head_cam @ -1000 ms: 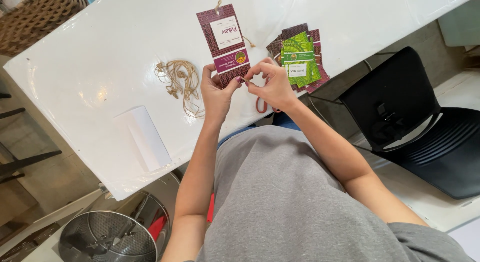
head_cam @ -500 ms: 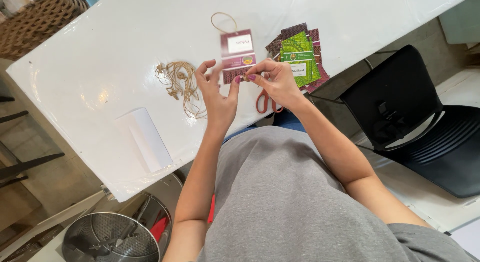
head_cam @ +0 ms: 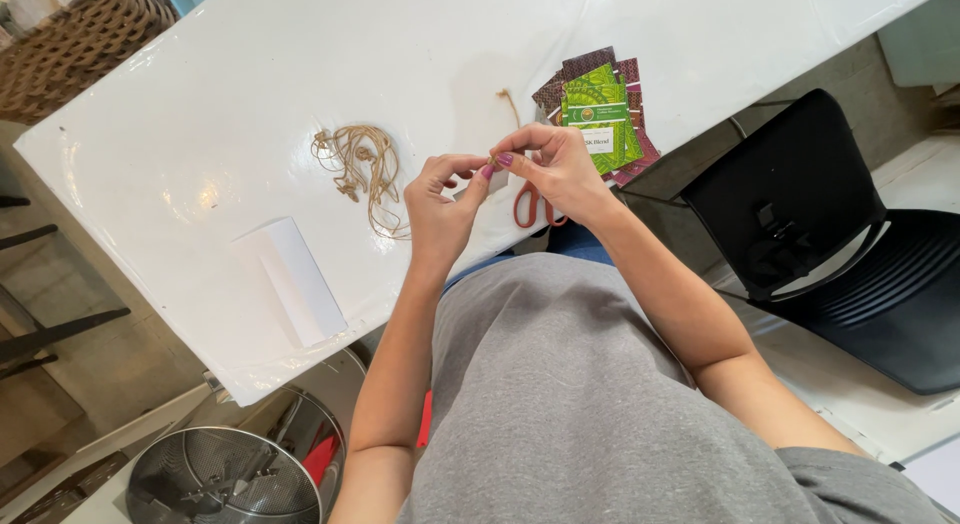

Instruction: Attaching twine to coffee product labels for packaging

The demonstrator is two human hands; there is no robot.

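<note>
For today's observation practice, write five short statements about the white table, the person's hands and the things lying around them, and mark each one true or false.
1. The left hand and right hand meet at the fingertips above the glossy white table. True.
2. The tangled bundle of tan twine lies in a metal bowl. False: it lies on the table.
3. The orange-handled scissors are held in the right hand. False: they lie on the table beneath it.
4. The green patterned card tops a stack of cards. True.
5. The black plastic chair is occupied. False: it is empty.
</note>
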